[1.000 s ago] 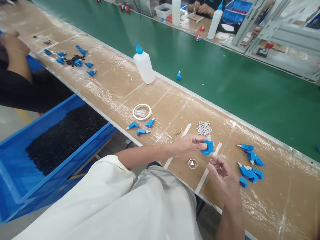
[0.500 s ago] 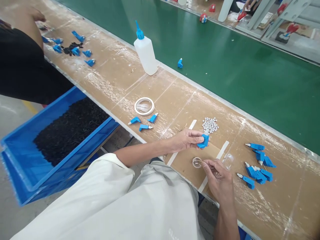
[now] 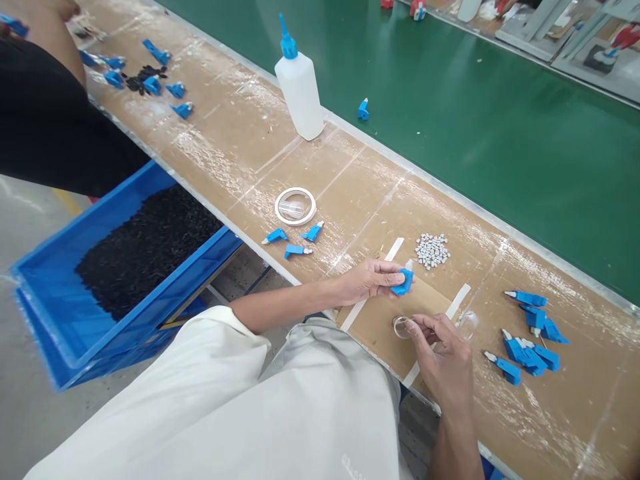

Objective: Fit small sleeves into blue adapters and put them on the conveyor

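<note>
Brown table; right hand has reached small dish.

The left hand is covering part of the blue piece — thumb and fingers are hiding one end. The right hand is pinching a thin stick that is showing too faintly to follow, and its fingertips are hiding one side of the small dish. The table is covering one end of the blue bin, whose black bits are looking too small to tell apart. A co-worker's arm is running out at the top — a blurred blue thing is being cut off by the left edge.
</note>
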The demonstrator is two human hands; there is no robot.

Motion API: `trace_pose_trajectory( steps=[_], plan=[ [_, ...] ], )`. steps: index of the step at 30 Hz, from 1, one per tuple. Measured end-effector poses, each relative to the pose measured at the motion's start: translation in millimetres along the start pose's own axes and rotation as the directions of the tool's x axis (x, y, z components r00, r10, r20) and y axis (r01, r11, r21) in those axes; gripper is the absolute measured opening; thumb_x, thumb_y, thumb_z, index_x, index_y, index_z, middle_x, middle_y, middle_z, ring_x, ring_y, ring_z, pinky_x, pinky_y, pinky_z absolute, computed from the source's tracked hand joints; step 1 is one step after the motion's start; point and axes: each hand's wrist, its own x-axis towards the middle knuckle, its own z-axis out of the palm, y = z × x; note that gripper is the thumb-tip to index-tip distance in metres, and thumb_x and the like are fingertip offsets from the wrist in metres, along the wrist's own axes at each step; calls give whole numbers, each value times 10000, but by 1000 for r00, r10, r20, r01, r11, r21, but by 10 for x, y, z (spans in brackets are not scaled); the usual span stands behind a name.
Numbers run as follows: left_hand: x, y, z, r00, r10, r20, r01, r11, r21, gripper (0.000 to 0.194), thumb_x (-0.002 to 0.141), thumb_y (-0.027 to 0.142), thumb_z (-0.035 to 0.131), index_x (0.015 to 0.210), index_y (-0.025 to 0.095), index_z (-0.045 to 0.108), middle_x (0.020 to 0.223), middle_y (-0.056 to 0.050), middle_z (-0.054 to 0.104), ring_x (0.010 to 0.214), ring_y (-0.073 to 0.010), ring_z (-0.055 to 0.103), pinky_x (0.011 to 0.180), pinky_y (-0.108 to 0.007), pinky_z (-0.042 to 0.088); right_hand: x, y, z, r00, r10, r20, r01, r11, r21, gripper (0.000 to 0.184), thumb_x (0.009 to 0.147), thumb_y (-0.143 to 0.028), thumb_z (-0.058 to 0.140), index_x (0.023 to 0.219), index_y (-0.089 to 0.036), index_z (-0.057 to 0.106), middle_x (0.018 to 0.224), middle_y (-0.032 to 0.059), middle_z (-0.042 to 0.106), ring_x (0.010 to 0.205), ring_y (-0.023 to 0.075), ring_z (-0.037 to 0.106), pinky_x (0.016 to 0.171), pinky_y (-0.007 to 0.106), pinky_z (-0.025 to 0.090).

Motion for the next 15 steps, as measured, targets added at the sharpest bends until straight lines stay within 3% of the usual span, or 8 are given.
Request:
trace_pose_trajectory(
  steps=[15],
  plan=[
    [-25,-41,-69,1000,-5,-11,5,999,-40,521,605,475,931,903,90,747,827,-48,670,709,-84,592,670,-211,452,12,-30,76,1000,-8,-11,8,999,-39,214,951,-376,615,842,-230,729,723,-11,593,566,117,533,568,275,461]
  ],
)
